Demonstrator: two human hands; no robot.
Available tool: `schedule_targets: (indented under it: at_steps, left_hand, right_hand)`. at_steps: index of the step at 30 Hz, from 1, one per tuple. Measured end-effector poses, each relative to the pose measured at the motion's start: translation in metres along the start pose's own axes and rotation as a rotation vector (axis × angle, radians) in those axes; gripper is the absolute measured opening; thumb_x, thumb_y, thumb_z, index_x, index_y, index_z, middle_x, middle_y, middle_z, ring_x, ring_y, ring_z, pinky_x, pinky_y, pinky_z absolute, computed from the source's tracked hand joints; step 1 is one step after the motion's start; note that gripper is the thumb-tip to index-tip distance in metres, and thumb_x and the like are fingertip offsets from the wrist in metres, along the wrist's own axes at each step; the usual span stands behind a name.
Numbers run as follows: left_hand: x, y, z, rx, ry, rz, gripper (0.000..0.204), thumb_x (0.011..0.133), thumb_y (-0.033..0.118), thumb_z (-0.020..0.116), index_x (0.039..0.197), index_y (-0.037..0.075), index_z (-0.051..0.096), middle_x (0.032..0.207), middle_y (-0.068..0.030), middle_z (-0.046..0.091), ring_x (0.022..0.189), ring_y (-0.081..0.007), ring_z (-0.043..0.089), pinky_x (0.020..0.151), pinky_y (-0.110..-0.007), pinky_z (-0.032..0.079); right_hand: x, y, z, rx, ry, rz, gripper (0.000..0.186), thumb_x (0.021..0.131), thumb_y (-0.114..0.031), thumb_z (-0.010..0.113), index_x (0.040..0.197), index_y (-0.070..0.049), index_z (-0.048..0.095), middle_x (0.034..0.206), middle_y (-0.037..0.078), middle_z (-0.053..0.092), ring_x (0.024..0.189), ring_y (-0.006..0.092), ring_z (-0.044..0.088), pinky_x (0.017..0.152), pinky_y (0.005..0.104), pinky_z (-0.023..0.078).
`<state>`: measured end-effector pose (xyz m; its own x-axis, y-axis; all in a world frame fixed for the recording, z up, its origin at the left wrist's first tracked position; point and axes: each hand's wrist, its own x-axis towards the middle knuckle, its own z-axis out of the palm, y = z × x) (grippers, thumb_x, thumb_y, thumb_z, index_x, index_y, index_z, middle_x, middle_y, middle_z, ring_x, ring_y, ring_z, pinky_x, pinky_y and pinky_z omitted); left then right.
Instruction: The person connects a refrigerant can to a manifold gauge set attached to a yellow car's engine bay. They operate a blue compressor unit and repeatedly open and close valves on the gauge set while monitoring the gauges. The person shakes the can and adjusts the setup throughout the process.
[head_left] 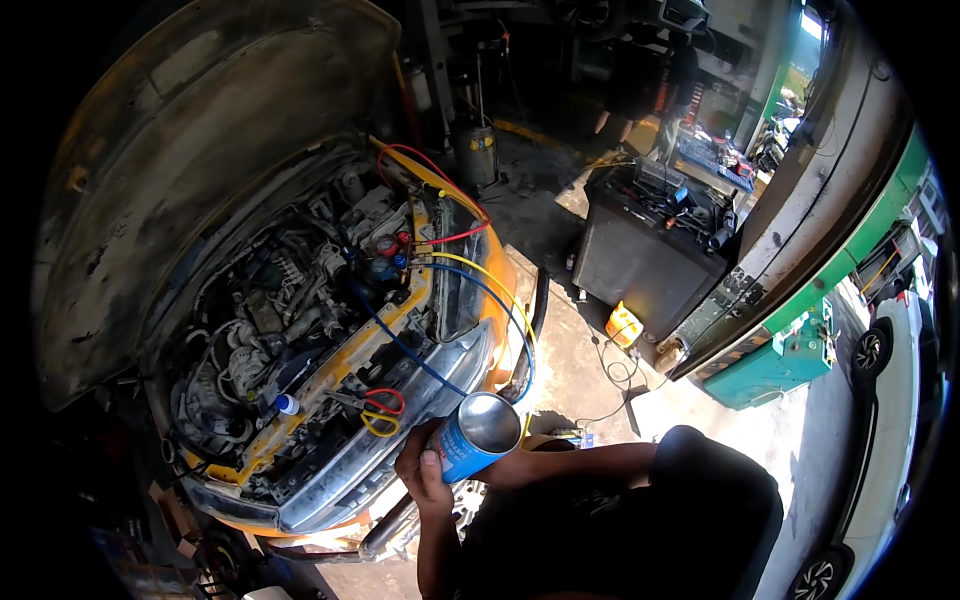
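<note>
My left hand (pixel 428 472) is closed round a blue can (pixel 470 440), its bare metal end tipped up toward me. From the right, my right forearm reaches across to the can; my right hand (pixel 503 469) is mostly hidden behind it, so its fingers do not show. Just beyond the can is the front of an orange car (pixel 493 355) with its engine bay exposed. A tool with one red and one yellow handle (pixel 382 412) lies on the car's front panel. A gauge set (pixel 388 250) with red, yellow and blue hoses rests at the bay's edge.
The raised hood (pixel 200 130) stands at the left. A small blue-and-white container (pixel 288 404) sits on the front panel. Right of the car are a dark cabinet (pixel 640 265) with tools on top, a yellow container (pixel 623 325) and a floor cable. Another person stands at the back.
</note>
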<state>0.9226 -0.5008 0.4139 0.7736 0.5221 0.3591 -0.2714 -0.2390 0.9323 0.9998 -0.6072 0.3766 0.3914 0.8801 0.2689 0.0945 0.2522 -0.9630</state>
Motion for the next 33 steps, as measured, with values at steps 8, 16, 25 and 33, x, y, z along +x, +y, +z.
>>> schedule_targets:
  at_steps: [8, 16, 25, 33]
  left_hand:
    - [-0.009, -0.026, 0.011, -0.077, 0.083, -0.043, 0.065, 0.063, 0.038, 0.075, 0.105, -0.007, 0.055, 0.09, -0.0124, 0.061, 0.082, -0.0193, 0.057, 0.077, -0.032, 0.045]
    - [-0.002, -0.033, 0.02, -0.213, 0.135, -0.106, 0.069, 0.058, 0.041, 0.075, 0.104, -0.008, 0.057, 0.089, -0.0105, 0.062, 0.081, -0.018, 0.058, 0.075, -0.031, 0.046]
    - [-0.013, -0.046, 0.012, -0.062, 0.146, -0.046, 0.077, 0.051, 0.05, 0.075, 0.101, -0.007, 0.061, 0.089, -0.0136, 0.065, 0.082, -0.0216, 0.063, 0.075, -0.032, 0.049]
    - [-0.013, -0.036, 0.006, -0.086, -0.034, 0.003, 0.066, 0.056, 0.044, 0.075, 0.094, -0.008, 0.06, 0.08, -0.0152, 0.065, 0.074, -0.0229, 0.064, 0.07, -0.032, 0.05]
  right_hand:
    - [-0.023, 0.029, -0.008, -0.229, 0.003, 0.163, 0.028, 0.088, -0.024, 0.058, 0.108, -0.004, 0.059, 0.099, 0.017, 0.063, 0.096, 0.0276, 0.061, 0.083, 0.0372, 0.046]
    - [-0.028, 0.053, -0.005, -0.057, 0.135, 0.21, 0.024, 0.086, -0.018, 0.059, 0.105, -0.003, 0.06, 0.099, 0.016, 0.064, 0.093, 0.0245, 0.062, 0.079, 0.0371, 0.047]
    - [-0.023, 0.037, -0.01, 0.163, 0.082, 0.285, 0.017, 0.085, -0.009, 0.055, 0.101, -0.002, 0.058, 0.08, 0.001, 0.056, 0.073, 0.0089, 0.05, 0.064, 0.0258, 0.043]
    - [-0.025, 0.037, -0.014, 0.124, 0.048, 0.176, 0.017, 0.079, -0.003, 0.061, 0.096, 0.0, 0.062, 0.081, 0.004, 0.062, 0.078, 0.0114, 0.055, 0.069, 0.0286, 0.046]
